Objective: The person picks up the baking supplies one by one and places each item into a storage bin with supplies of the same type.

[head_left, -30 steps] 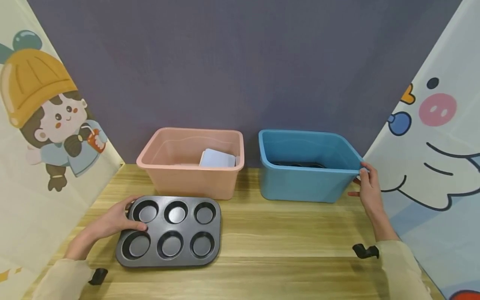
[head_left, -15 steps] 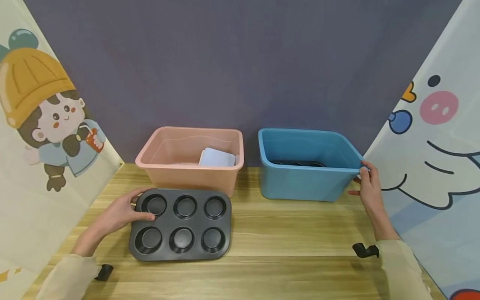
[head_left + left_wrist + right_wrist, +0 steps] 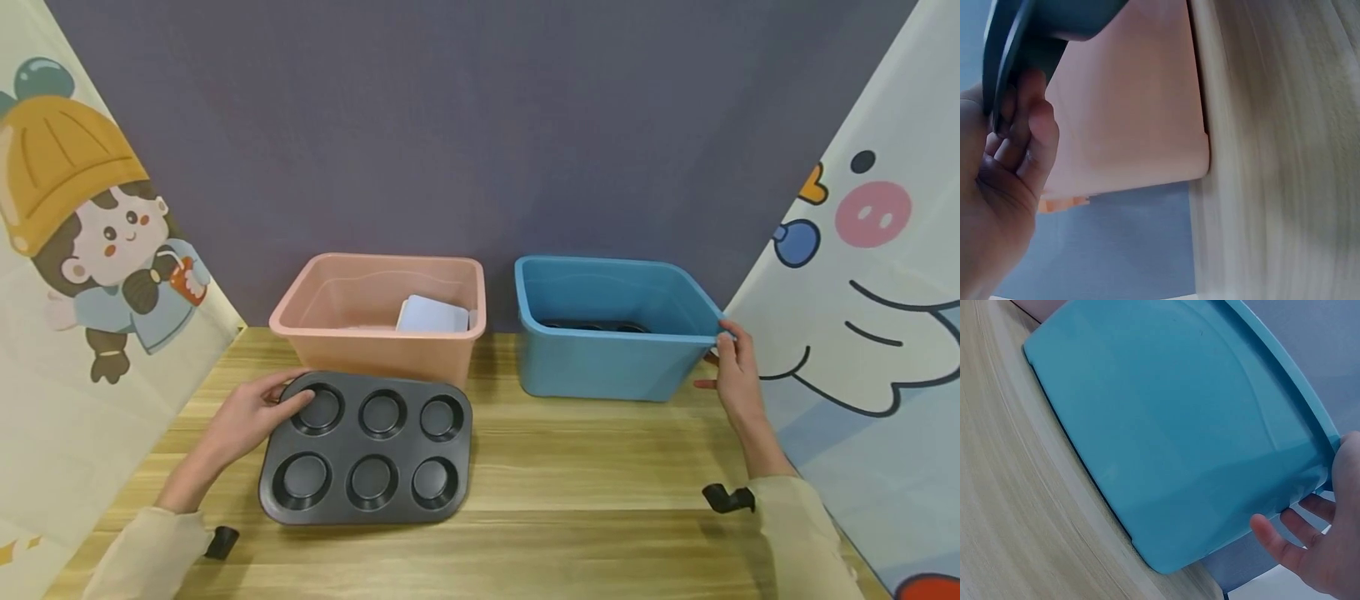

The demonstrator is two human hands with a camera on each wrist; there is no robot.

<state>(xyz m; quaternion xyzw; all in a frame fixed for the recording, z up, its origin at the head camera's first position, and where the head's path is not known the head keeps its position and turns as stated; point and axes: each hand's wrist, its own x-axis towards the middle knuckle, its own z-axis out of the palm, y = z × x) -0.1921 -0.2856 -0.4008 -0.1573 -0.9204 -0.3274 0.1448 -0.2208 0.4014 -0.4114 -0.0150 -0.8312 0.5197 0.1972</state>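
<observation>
My left hand (image 3: 251, 417) grips the upper left corner of a dark grey muffin tin (image 3: 360, 451), its thumb on top and the other fingers underneath. The tin tilts up in front of a pink plastic bin (image 3: 382, 354), hiding part of that bin's lower front. In the left wrist view, fingers (image 3: 1038, 134) curl beneath the tin's edge (image 3: 1079, 19). At the other side, my right hand (image 3: 738, 383) holds the right front corner of a blue bin (image 3: 600, 367). The right wrist view shows the hand (image 3: 1329, 537) at the rim, several fingers spread below it.
A pale flat-faced item (image 3: 433, 316) leans inside the pink bin. Dark round-edged things (image 3: 596, 326) lie low in the blue bin, mostly hidden. Both bins stand on the wood-grain table (image 3: 570, 475) before a grey backdrop (image 3: 495, 125), between printed side panels.
My left hand has carried the muffin tin to the right and toward the pink bin, and its far edge has lifted. The right hand stays at the blue bin's corner.
</observation>
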